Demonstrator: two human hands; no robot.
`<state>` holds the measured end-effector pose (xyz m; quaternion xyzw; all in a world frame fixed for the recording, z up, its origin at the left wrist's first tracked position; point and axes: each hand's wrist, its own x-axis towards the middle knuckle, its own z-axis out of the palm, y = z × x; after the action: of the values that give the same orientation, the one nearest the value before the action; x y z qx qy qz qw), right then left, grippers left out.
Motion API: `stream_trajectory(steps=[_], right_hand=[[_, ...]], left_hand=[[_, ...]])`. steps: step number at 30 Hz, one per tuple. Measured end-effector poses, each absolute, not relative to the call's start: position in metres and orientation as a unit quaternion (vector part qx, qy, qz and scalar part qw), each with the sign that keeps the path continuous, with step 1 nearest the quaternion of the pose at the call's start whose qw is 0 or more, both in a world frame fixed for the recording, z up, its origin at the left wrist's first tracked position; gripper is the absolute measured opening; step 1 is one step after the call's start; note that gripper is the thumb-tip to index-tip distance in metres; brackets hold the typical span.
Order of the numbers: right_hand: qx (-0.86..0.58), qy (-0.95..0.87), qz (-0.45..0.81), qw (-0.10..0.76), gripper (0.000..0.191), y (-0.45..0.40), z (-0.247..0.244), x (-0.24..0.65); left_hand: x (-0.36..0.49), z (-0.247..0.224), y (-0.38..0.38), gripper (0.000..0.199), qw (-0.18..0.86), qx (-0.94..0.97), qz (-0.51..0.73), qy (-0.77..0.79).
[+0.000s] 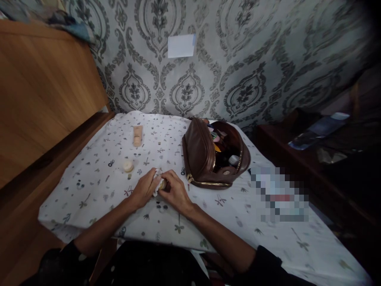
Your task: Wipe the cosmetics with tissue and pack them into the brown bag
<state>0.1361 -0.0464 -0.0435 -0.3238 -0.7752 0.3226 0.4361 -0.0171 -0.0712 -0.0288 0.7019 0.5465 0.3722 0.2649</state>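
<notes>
Above the cloth, close together, my two hands work at one small item. My left hand point(146, 186) is closed on a crumpled white tissue point(156, 193). My right hand point(175, 191) grips a small round jar point(162, 184) with a yellowish tint; the fingers cover most of it, and the tissue presses against it. A small cream-coloured round lid or pot point(127, 166) sits just left of my hands. Farther back lies a beige squeeze tube point(137, 136). To the right stands an unzipped brown cosmetic bag point(199, 153) with several cosmetics inside.
A white patterned cloth point(104, 178) covers the table. A wooden cabinet point(50, 83) borders it on the left. Patterned wallpaper with a white card point(181, 45) rises behind. On the right are a pixelated blurred object point(279, 194) and a clear plastic bottle point(320, 130).
</notes>
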Motion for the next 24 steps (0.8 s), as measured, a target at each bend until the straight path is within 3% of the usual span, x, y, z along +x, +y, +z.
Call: stream_trajectory(steps=[8, 17, 24], right_hand=[[-0.32, -0.764, 0.339, 0.445, 0.03, -0.046, -0.043, 0.134], [-0.369, -0.774, 0.264, 0.441, 0.031, -0.053, -0.049, 0.135], [-0.374, -0.796, 0.235, 0.414, 0.027, -0.054, -0.05, 0.132]], left_hand=[[-0.021, -0.027, -0.065, 0.038, 0.291, 0.656, 0.403, 0.567], [-0.012, -0.027, -0.078, 0.032, 0.225, 0.736, 0.326, 0.549], [-0.008, -0.021, -0.08, 0.015, 0.25, 0.7, 0.325, 0.585]])
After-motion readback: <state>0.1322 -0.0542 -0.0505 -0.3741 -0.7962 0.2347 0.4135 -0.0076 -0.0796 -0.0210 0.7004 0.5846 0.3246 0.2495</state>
